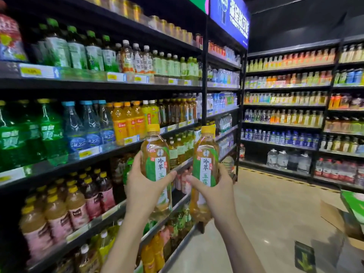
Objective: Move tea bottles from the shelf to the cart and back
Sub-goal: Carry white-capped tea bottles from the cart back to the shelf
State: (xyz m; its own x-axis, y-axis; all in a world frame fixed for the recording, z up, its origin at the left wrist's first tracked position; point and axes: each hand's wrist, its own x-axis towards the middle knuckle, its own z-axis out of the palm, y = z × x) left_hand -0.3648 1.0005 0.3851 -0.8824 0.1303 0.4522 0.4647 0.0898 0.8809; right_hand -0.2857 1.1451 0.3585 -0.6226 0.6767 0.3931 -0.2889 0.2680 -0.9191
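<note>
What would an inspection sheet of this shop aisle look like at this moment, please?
Surface: black shelf on the left, stocked with drink bottles; pale floor.
Job's things: left bottle and right bottle, both yellow-capped tea, roughly upright, held apart in front of the shelf; no cart clearly seen.
Clutter: cardboard box at lower right, with a green item above it.
Grippers: left hand grips the left bottle; right hand grips the right bottle.
Cables: nothing seen.
Surroundings: far shelving full of drinks, blue sign overhead, arrow sticker on the floor.
</note>
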